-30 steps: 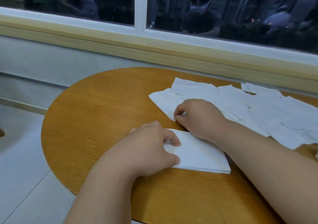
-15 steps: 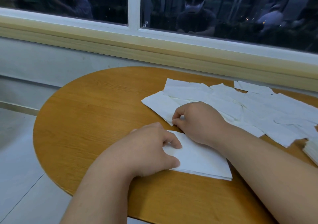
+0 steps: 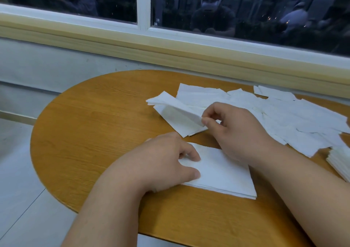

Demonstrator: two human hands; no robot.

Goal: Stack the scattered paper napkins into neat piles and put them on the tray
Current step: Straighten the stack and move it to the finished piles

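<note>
Our left hand (image 3: 166, 163) lies on the pile (image 3: 223, 172) at the table's (image 3: 94, 133) 6 o'clock. Its bent fingers and thumb press on the pile's left end. We judge this is to keep the squared edges from sliding while the next sheet comes.

Our right hand (image 3: 233, 131) is at 12 o'clock from the pile. It pinches the corner of one napkin (image 3: 176, 106) between thumb and forefinger, with the other fingers curled loosely behind. The napkin is raised at that corner and slants up off the sheet beneath it. Taking it by a corner likely peels one sheet away without dragging its neighbours.

The loose heap (image 3: 303, 117) spreads from 1 to 3 o'clock with its sheets overlapping. It lies within the right hand's reach, well clear of the pile, so that sorted and unsorted do not mix. A second pile (image 3: 341, 161) sits at 3 o'clock, cut by the frame's edge.

The tray is not in view. Much of the stacking looks undone, and moving the piles comes later.
</note>
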